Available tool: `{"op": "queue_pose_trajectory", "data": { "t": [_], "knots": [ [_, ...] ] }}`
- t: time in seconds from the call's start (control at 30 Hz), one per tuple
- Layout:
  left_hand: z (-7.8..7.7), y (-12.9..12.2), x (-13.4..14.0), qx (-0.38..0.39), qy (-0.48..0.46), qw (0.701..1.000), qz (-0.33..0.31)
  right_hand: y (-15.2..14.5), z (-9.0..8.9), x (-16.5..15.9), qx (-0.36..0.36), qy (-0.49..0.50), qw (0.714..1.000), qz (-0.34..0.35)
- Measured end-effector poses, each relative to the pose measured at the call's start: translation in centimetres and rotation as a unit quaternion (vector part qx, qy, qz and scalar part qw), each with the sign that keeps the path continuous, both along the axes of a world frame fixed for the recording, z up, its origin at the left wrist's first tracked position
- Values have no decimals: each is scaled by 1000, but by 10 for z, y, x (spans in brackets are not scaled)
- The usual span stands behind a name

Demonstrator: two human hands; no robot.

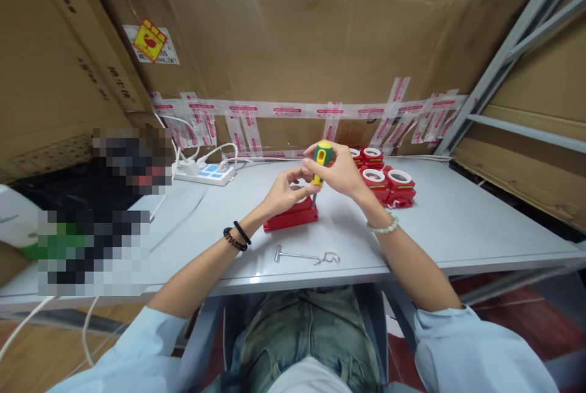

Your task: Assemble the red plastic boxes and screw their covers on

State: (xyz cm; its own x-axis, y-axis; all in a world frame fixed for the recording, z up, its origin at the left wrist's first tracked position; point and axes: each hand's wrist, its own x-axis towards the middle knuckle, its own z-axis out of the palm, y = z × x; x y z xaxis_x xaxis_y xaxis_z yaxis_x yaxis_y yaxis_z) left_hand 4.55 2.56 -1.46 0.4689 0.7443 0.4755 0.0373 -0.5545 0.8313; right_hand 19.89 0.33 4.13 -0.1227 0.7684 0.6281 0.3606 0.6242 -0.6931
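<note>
My right hand (340, 168) is closed around the green and yellow handle of a screwdriver (323, 155), which stands nearly upright. Its metal shaft points down at the near right corner of a red housing (290, 217) on the table. Over the top of that housing, my left hand (287, 190) has its thumb and fingertips closed about the lower end of the screwdriver handle. The left hand partly covers the housing's pale ring. In front of the housing lies a small metal rod with a crossbar (297, 255), with a hooked or looped metal piece (327, 258) at its right end.
Several red housings with white rings (400, 179) stand behind and right of my right hand. A white power strip (210, 173) with plugged-in cables sits at the back left. Cardboard (297, 33) walls the back; a metal frame (508, 57) rises at right.
</note>
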Motion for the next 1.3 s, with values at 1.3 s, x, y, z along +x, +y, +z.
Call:
{"op": "queue_pose_trajectory", "data": {
  "t": [1.3],
  "knots": [
    [4, -3, -2, 6, 34, 999, -7, -4, -6, -2, -20, 28, 998, 56]
  ]
}}
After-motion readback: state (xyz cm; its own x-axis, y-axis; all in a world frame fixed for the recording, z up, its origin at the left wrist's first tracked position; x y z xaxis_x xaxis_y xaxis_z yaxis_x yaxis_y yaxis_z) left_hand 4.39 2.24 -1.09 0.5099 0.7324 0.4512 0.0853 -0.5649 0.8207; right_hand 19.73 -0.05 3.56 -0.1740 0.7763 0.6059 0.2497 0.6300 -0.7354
